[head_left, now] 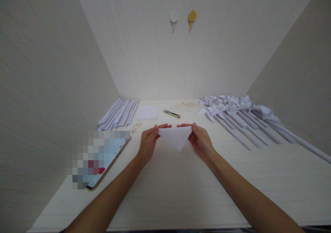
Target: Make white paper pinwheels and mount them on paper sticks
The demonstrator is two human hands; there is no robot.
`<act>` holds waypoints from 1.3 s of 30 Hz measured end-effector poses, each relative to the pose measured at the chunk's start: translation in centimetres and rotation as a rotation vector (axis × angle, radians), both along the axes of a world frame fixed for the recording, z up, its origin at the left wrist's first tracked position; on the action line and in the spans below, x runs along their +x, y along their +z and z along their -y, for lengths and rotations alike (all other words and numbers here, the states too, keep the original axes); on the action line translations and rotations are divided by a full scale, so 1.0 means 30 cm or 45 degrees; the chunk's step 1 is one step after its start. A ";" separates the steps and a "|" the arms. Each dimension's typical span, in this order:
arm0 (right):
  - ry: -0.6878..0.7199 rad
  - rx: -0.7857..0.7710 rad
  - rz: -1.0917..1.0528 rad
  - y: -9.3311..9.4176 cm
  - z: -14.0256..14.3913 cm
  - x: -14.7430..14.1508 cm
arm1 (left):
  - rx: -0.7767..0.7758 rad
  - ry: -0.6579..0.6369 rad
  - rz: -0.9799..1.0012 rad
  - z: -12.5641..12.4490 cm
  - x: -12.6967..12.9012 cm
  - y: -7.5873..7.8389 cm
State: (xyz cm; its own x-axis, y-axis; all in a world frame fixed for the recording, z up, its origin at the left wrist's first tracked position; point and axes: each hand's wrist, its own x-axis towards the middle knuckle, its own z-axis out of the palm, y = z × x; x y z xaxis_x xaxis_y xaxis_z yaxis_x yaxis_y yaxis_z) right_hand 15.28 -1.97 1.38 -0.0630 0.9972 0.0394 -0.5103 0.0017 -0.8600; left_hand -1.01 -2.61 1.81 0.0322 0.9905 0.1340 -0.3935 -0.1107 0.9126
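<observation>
A white sheet of paper (176, 137), folded into a triangle, is held up over the table with its long edge on top and its point toward me. My left hand (149, 141) pinches the left corner between thumb and fingers. At the opposite corner, my right hand (201, 139) grips the paper the same way. Beyond the hands lie thread snips (171, 114) and a flat white paper square (147, 112).
Rolled paper sticks (119, 114) lie at the back left, with a partly blurred phone (110, 162) nearer me. Several paper pinwheels (232, 108) on sticks are heaped at the back right. Walls close in three sides; two hooks (192, 17) hang on the back wall.
</observation>
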 end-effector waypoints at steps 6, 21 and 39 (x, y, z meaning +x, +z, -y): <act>0.014 -0.005 -0.016 -0.003 -0.001 0.001 | -0.116 -0.073 0.035 -0.008 -0.014 0.017; 0.110 -0.105 -0.131 -0.015 -0.008 0.002 | -0.431 -0.221 0.221 -0.023 -0.017 0.027; 0.190 -0.103 -0.142 -0.015 -0.013 0.008 | -0.578 -0.314 0.317 -0.017 0.002 0.002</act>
State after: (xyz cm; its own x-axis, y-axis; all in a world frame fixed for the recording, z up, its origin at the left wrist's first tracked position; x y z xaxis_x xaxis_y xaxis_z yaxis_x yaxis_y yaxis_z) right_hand 15.53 -1.58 0.93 -0.2099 0.9774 -0.0253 -0.5917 -0.1476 -0.7925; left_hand -0.94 -2.11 1.87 0.2914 0.9177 -0.2699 -0.5670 0.3929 0.7240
